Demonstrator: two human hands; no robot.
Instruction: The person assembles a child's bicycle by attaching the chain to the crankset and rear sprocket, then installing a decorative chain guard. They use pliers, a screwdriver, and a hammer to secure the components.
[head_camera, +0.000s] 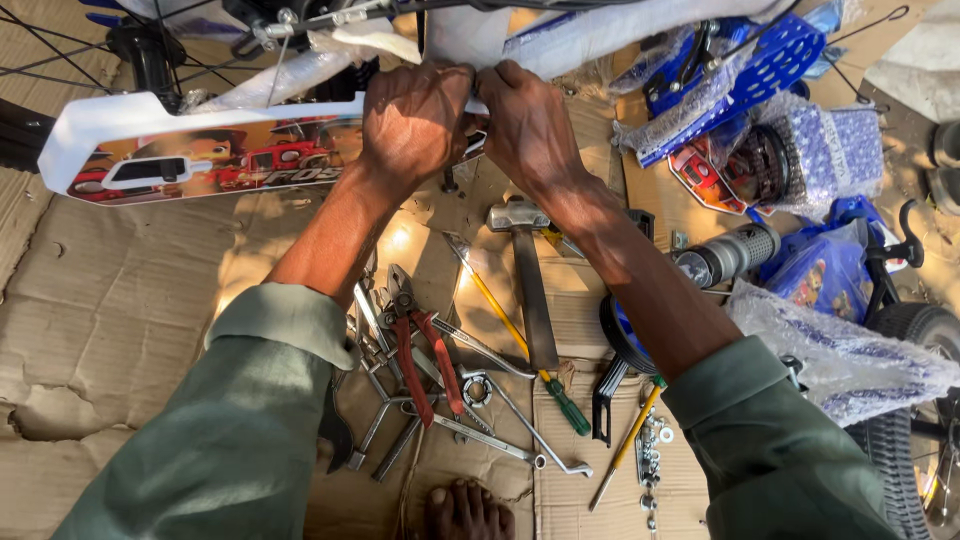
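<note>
Across flattened cardboard (120, 330) lies a child's bicycle, its white chain guard (150, 150) with cartoon artwork lying sideways near the spoked wheel (60, 50), within arm's reach; wrapped blue parts (760, 70) sit heaped to the right, kept off the working patch; the left hand (415, 120) curls closed over the guard's upper edge, steadying it, while the right hand (525, 125) pinches shut at the same edge beside it; below, hammer (530, 280), red-handled pliers (425, 355), spanners (500, 440) and a green-handled screwdriver (530, 350) lie spread for easy picking.
</note>
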